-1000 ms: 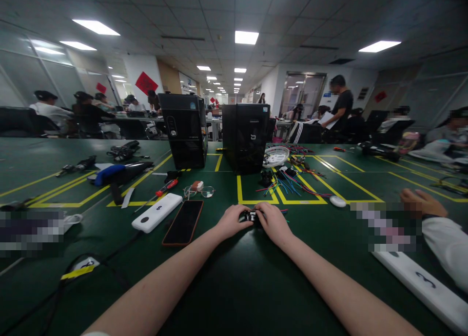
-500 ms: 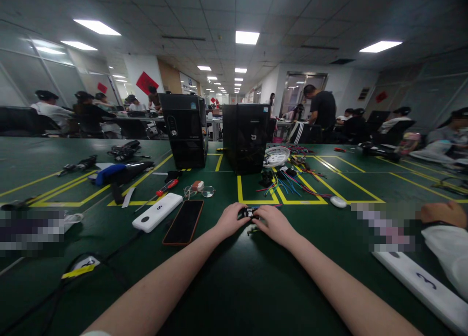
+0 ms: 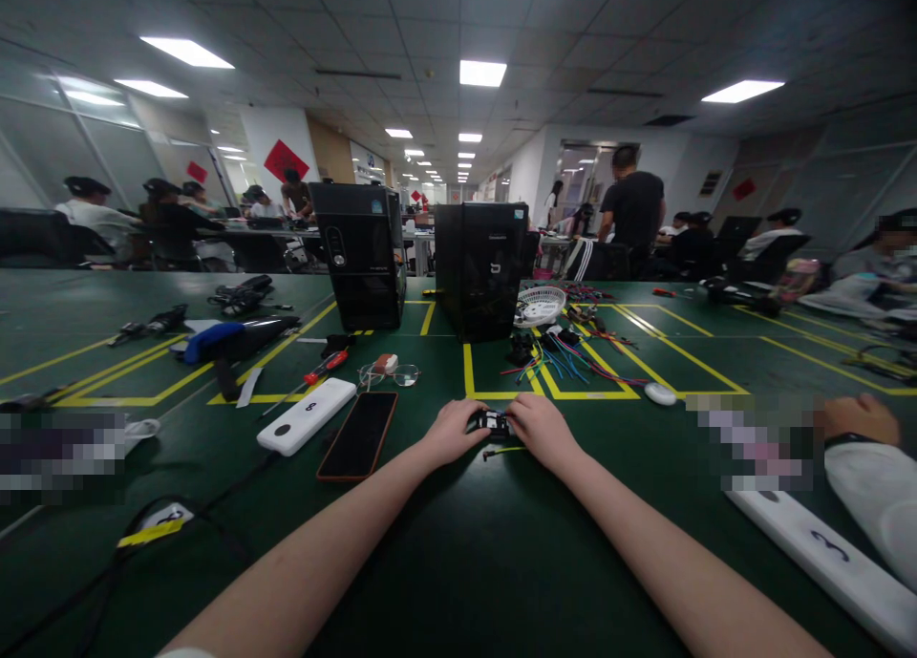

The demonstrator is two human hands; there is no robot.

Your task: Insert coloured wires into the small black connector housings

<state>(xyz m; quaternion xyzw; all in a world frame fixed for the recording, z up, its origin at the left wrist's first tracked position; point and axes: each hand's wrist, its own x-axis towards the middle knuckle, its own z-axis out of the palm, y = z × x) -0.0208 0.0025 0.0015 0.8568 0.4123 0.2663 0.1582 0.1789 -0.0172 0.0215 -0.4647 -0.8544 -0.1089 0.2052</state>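
Between my two hands, low over the middle of the green table, is a small black part [image 3: 493,423] with whitish patches; its exact kind is too small to make out. My left hand [image 3: 453,431] is closed on its left side, thumb in front and fingers behind. The fingers of my right hand [image 3: 539,429] are closed on its right side. Just in front of it lies a thin yellow-green wire [image 3: 507,450] with a dark end, partly beneath my right hand.
Two black computer towers [image 3: 362,257] stand beyond my hands. A phone [image 3: 358,436], white power bank [image 3: 307,417], glasses [image 3: 405,375] and red screwdriver [image 3: 326,367] lie left. Coloured wires [image 3: 563,364], a white basket [image 3: 541,307] and a white mouse [image 3: 660,393] sit right. Another person's hand [image 3: 860,419] rests far right.
My right hand has shifted slightly right, so more of the black part shows between my hands. The wire in front now shows more of its yellow-green length.
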